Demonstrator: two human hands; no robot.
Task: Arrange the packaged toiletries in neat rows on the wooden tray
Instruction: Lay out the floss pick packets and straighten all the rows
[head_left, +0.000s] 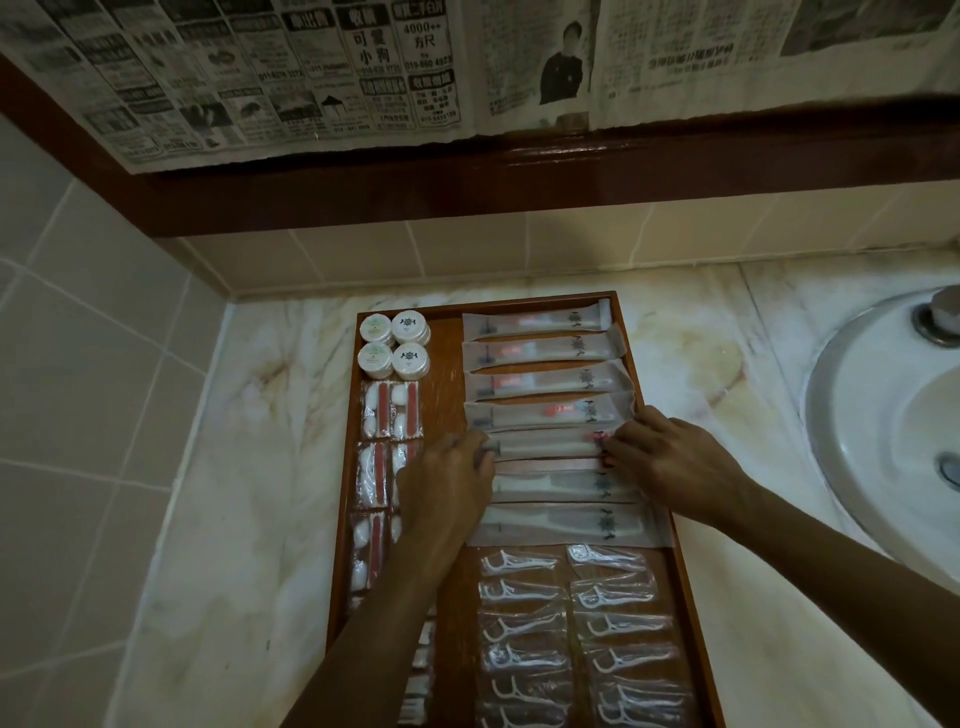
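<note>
A long reddish-brown wooden tray (621, 332) lies on a pale veined marble table (249, 467), pushed toward a corner of beige tiled wall (93, 332). A dark wooden ledge (467, 176) above carries hanging newspaper sheets (291, 73), and a white round sink (883, 431) sits to the right. The left hand (447, 483) and right hand (670, 452) each pinch one end of a long frosted toothbrush packet (545, 446) with curled fingers, midway down the right-hand row. Round white soap pucks (395, 343) fill the tray's far left corner, clear dental floss-pick packets (566, 634) its near end.
</note>
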